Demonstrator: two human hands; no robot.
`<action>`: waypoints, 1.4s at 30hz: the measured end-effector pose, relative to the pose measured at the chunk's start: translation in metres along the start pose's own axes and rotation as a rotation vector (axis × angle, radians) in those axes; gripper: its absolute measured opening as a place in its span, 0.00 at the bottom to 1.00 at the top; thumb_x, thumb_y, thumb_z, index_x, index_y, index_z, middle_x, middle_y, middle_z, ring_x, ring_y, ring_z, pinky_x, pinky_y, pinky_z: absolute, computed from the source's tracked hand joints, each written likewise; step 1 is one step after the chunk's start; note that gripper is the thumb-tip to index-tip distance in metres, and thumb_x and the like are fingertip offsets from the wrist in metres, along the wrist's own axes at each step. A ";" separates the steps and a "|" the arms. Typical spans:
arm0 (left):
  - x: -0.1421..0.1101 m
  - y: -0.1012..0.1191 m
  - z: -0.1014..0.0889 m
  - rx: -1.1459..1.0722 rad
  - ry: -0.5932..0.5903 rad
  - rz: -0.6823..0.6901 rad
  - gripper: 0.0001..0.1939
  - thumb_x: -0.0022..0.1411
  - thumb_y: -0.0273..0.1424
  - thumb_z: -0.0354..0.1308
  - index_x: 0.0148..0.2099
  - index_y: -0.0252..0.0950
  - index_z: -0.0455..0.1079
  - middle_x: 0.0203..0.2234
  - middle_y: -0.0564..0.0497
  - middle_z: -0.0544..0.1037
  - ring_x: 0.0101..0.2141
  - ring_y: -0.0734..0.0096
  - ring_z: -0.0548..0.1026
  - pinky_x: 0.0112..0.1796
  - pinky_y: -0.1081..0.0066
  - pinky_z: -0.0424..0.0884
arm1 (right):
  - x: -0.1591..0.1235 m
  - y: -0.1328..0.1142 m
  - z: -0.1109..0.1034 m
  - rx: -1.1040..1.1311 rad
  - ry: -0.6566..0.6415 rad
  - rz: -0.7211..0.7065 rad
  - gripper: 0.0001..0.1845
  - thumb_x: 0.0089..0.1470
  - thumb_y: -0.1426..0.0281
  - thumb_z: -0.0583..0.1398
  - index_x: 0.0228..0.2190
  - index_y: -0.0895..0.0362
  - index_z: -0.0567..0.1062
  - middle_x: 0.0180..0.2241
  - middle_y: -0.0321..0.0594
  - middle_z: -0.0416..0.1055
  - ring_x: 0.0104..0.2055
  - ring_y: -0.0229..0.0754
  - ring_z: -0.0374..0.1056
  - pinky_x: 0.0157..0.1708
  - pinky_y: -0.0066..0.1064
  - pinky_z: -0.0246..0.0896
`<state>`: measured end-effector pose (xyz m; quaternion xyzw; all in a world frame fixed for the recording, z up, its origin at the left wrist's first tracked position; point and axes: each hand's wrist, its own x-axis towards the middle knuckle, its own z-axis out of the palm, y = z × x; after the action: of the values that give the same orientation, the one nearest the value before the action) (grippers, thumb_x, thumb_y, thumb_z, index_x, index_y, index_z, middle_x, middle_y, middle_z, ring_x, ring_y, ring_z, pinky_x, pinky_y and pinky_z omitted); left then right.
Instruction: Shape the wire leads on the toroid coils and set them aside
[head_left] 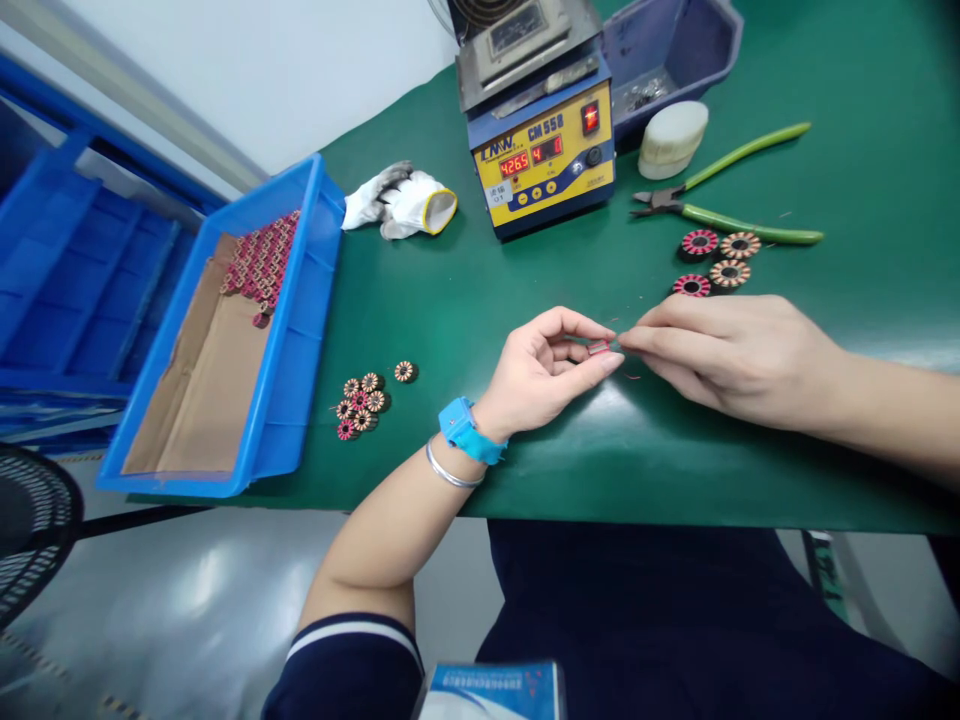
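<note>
My left hand point(541, 366), with a blue strap at the wrist, pinches a small red wire-wound core point(598, 347) between thumb and fingertips. Most of the core is covered by the fingers. Just to its right, the fingertips of my right hand point(731, 350) are pressed together beside the core; what they hold is too small to make out. Beyond the right hand sit several wound cores point(729, 272), some red and some copper-coloured on top. Another group of wound cores point(361, 402) stands on the green table to the left.
Green-handled cutters point(731, 190) lie open at the right, near a white oval block point(673, 138). A yellow-fronted heating unit point(547, 155) stands at the back beside a purple bin point(675, 50). White gloves point(405, 203) lie left of it. A blue crate point(289, 370) holds many cores.
</note>
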<state>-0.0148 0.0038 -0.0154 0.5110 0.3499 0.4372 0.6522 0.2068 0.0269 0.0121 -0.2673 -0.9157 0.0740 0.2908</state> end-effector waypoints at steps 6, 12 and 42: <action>-0.004 0.005 0.004 0.114 0.008 0.008 0.23 0.50 0.34 0.76 0.42 0.36 0.67 0.34 0.52 0.75 0.32 0.79 0.75 0.32 0.81 0.74 | -0.001 -0.007 -0.002 -0.198 -0.048 -0.160 0.10 0.67 0.70 0.55 0.36 0.54 0.76 0.33 0.40 0.77 0.29 0.41 0.70 0.24 0.35 0.61; -0.007 0.009 0.003 0.170 -0.106 -0.072 0.18 0.56 0.30 0.67 0.48 0.35 0.69 0.37 0.48 0.74 0.34 0.74 0.76 0.28 0.79 0.73 | -0.001 -0.011 -0.004 -0.280 -0.082 -0.199 0.13 0.68 0.70 0.53 0.34 0.53 0.76 0.30 0.39 0.75 0.26 0.41 0.67 0.25 0.36 0.63; -0.009 0.016 0.008 0.265 -0.082 -0.059 0.09 0.63 0.31 0.61 0.33 0.31 0.71 0.26 0.50 0.74 0.26 0.77 0.72 0.27 0.76 0.72 | -0.001 -0.011 -0.006 -0.219 -0.087 -0.208 0.13 0.69 0.72 0.53 0.33 0.56 0.74 0.31 0.40 0.74 0.26 0.39 0.67 0.25 0.35 0.59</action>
<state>-0.0145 -0.0054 0.0016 0.5996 0.3927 0.3466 0.6051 0.2053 0.0168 0.0198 -0.1976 -0.9528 -0.0451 0.2260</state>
